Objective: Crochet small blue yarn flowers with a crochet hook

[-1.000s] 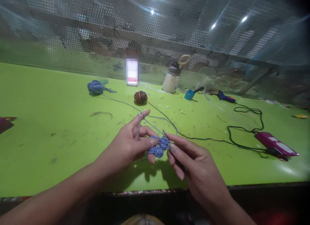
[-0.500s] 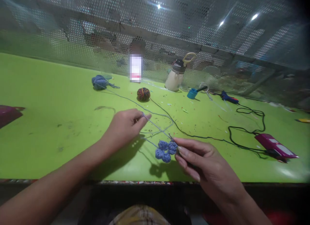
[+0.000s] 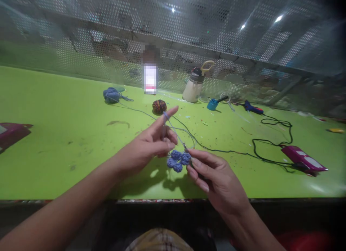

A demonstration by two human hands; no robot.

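My right hand (image 3: 212, 171) pinches a thin crochet hook (image 3: 185, 146), its metal tip pointing up and left. Beside those fingertips hangs a blue crocheted flower (image 3: 177, 166) with several puffy petals, held just above the table. My left hand (image 3: 151, 141) has its index finger stretched up with blue yarn (image 3: 173, 127) looped around it, while its other fingers curl in on the yarn. From the finger the strand runs down to the hook. The left thumb tip is close to the flower; whether they touch I cannot tell. A blue yarn ball (image 3: 110, 95) lies at the back left.
On the green table (image 3: 67, 128) are a dark multicoloured yarn ball (image 3: 159, 106), a lit phone (image 3: 150, 79), a cream bottle (image 3: 193, 88), a blue jar (image 3: 212, 104), a blue glue gun (image 3: 253, 107) and a magenta packet (image 3: 305, 159). A perforated screen (image 3: 108, 38) stands behind.
My left index finger has lifted and straightened with yarn over it, and the left hand has come nearer the flower. My right hand has shifted slightly left with the hook and flower.
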